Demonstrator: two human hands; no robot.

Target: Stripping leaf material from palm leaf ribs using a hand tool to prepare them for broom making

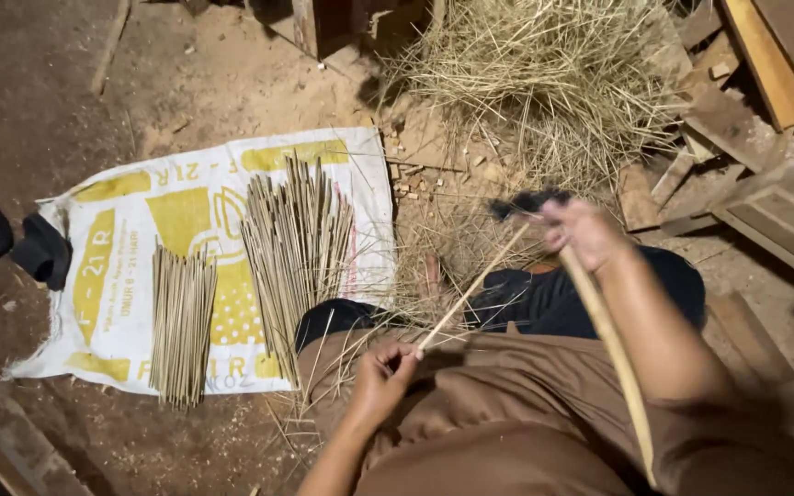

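Sticks are what I see most of from here. At the far left edge sit two dark shapes (11, 237) I cannot identify. Beside them a white and yellow sack (121, 276) lies flat on the dirt floor (39, 92), carrying two bundles of thin split sticks: a shorter bundle (181, 323) at lower left and a taller, fanned bundle (296, 243) toward the middle. Lower centre, the left hand (380, 378) rests over the lap, its fingers (404, 354) pinched shut on the near end of a thin pale stick (472, 290), which slants up to the right. The right hand (583, 234), right of centre, is closed around a long-handled blade tool; its dark blade (526, 202) meets the stick's far end, and its pale wooden handle (613, 354) runs down along the forearm. Loose dry shavings (544, 83) pile at upper centre. Rough wooden planks (765, 138) are stacked at the upper right.
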